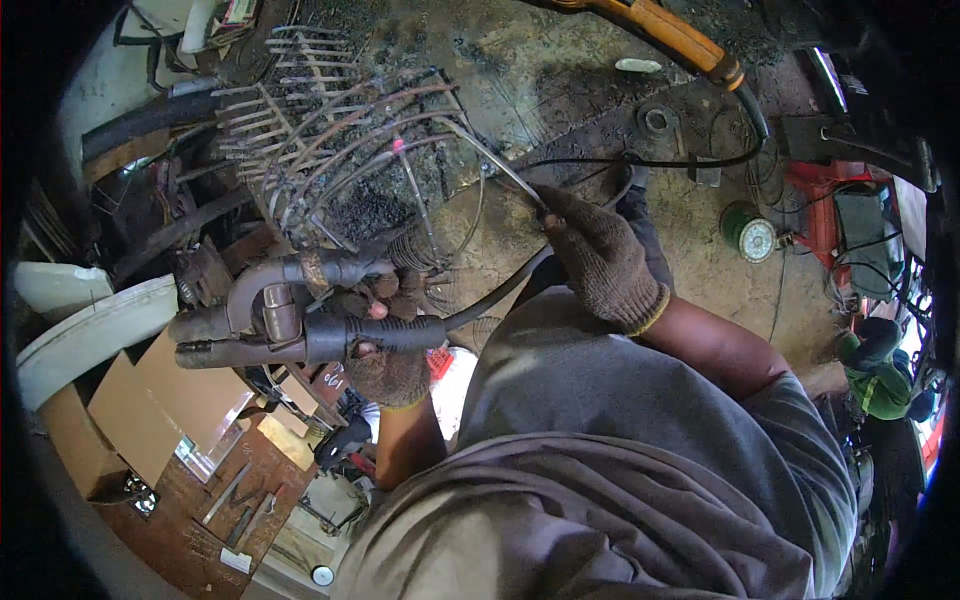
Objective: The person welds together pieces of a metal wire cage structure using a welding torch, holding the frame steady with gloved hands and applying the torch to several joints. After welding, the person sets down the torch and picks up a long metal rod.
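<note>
Grey and rusty metal bars, several bent into long curves, form an open frame (372, 112) over the left side of the dark, stained floor (640, 105). One small spot (398, 146) on it glows pinkish red. My right hand (603, 250), in a brown knitted glove, grips a thin metal rod (512, 174) that slants across to the frame; I cannot tell whether its tip touches. My left hand (388, 372), gloved alike, is closed around the handle of a large black electrode holder (380, 337), its jaws pointing left and its thick cable (500, 297) running off to the right.

Beyond the frame, at the floor's far edge, lies an orange tool (680, 38) with a black cord. Toward the floor's right side are a round green container (749, 232) and a red stand (815, 205). Close by on my left, a brown wooden table (165, 535) carries slim hand tools (228, 492) near its right edge and cardboard (165, 400) toward its far edge. Farther right, another person (880, 375) wears green.
</note>
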`<state>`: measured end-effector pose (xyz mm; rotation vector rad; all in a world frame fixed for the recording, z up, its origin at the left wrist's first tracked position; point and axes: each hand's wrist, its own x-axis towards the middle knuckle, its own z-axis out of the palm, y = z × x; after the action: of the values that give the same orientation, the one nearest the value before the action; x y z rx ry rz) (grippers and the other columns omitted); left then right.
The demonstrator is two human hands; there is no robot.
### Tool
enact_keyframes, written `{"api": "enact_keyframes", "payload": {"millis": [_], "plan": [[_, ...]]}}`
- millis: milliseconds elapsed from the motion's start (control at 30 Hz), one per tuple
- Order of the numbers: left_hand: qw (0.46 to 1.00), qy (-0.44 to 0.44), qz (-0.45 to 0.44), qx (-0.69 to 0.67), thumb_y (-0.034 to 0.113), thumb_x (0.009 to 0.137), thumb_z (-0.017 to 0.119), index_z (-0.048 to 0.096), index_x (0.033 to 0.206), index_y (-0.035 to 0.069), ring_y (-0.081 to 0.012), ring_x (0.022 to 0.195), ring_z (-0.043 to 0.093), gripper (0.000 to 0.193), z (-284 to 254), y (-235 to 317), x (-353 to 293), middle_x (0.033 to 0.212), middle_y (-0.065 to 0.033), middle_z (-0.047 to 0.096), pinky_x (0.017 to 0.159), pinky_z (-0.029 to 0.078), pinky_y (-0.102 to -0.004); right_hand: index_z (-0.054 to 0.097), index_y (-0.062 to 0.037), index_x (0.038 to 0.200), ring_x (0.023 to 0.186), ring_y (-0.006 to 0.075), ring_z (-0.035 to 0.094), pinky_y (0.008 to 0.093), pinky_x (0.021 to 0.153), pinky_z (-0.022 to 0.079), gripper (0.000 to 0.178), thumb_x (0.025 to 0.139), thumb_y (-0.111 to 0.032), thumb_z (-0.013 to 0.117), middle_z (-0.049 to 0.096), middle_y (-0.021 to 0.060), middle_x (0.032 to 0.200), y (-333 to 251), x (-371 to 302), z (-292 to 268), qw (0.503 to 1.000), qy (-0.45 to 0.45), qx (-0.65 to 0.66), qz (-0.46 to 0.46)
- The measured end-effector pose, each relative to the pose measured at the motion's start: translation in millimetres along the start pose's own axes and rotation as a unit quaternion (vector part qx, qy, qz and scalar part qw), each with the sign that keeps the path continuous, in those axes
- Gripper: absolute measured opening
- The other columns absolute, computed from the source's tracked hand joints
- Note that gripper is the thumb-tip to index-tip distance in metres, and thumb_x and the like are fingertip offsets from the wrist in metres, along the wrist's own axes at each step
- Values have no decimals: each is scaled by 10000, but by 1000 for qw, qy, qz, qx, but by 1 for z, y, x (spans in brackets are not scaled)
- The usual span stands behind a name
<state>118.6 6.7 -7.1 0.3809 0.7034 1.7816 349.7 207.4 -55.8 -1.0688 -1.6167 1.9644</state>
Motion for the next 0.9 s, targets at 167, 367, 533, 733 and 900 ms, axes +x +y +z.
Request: {"api": "enact_keyframes", "payload": {"millis": [167,367,533,733,900], "plan": [[998,61,14,20,65,916,675,471,1476,164,-327,1335,531,604,10,2,-1,1449,-177,500,1164,301,-662,613,9,1337,1024,327,710,383,885,541,407,985,-195,602,698,255,1169,10,0,7,999,28,-4,-28],[995,97,0,19,155,867,762,536,1337,121,-326,1182,589,522,23,1,6,1315,-144,535,1032,471,-595,622,-2,1330,854,227,700,362,793,543,384,986,-174,604,726,183,1069,-10,3,-13,997,-18,19,69],[974,148,58,162,194,844,795,550,1236,55,-327,1141,600,482,23,-5,7,1232,-139,585,962,538,-541,631,-14,1326,855,137,638,310,788,520,356,1004,-156,580,709,100,977,-35,-4,-56,983,-39,120,136],[973,160,86,143,174,855,782,543,1240,30,-350,1230,561,475,36,-11,9,1223,-159,600,1051,496,-568,627,4,1314,860,91,580,270,752,481,352,998,-141,571,658,33,953,-18,-8,-89,986,-57,85,129],[976,155,77,130,218,883,745,508,1221,-28,-360,1136,601,480,58,-15,28,1188,-191,540,887,584,-510,643,-1,1295,874,174,694,323,756,530,327,1012,-136,552,731,152,967,7,1,-93,996,-55,-62,-27]]}}
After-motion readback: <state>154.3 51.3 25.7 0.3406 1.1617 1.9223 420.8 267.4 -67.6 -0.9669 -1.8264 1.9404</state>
